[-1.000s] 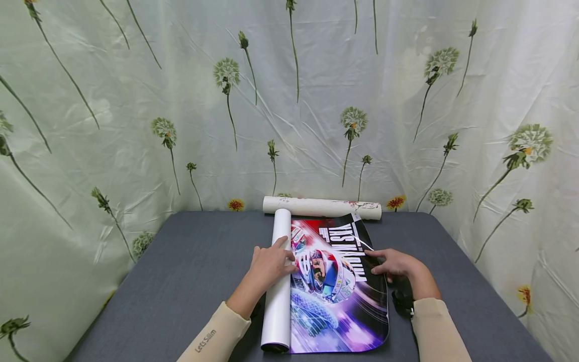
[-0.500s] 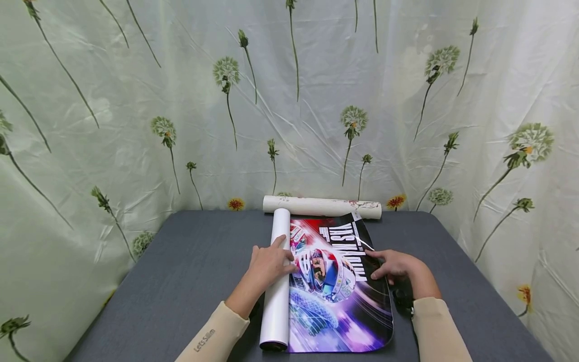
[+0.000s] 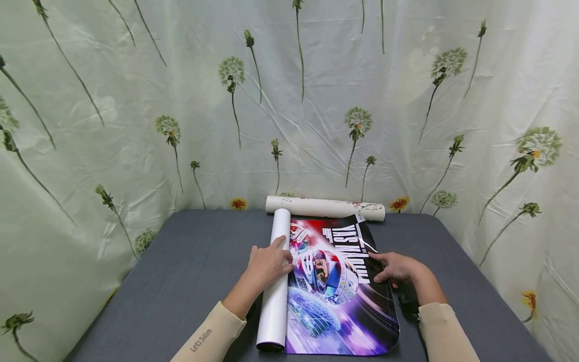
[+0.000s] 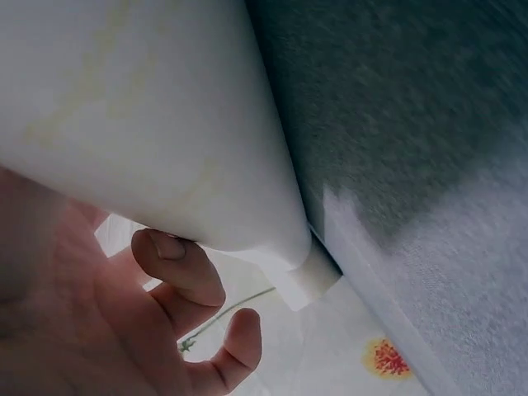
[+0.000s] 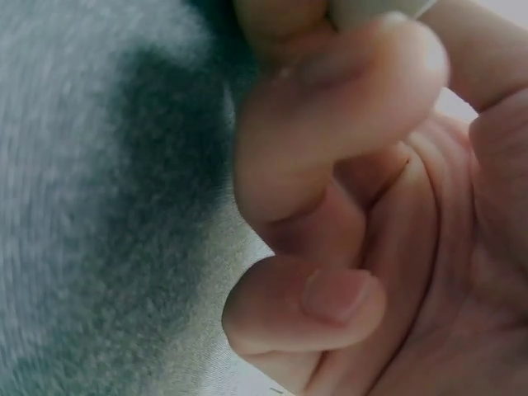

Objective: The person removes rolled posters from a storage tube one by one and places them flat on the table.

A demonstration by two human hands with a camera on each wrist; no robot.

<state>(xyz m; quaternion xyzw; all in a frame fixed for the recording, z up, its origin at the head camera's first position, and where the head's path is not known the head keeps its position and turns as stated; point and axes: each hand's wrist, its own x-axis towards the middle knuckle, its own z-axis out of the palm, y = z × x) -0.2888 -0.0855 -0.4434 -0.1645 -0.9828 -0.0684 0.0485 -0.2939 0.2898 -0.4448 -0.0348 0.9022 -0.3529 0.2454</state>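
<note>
A glossy poster [image 3: 316, 329] with a helmeted racer and large white lettering lies partly unrolled on the dark grey table. Its left part is still wound into a white roll [image 3: 273, 314]. My left hand [image 3: 267, 265] rests across this roll, with fingertips over its right side. In the left wrist view, the other fingers [image 4: 186, 280] bend loosely beside the white roll. My right hand [image 3: 400, 267] pinches the poster's right edge, thumb on the printed face and fingers partly hidden below. The right wrist view shows these fingers [image 5: 330, 115] curled near a sliver of white.
A second cream roll [image 3: 323, 206] with a floral print lies crosswise at the table's back edge, just beyond the poster. Behind it hangs a pale curtain [image 3: 203, 100] with dandelions. A dark object [image 3: 409, 301] sits by the right wrist on the grey table [image 3: 181, 291].
The poster's near right corner has spread rightward and the roll's near end has shifted slightly left. Both hands keep nearly the same hold, while the head view has turned a little.
</note>
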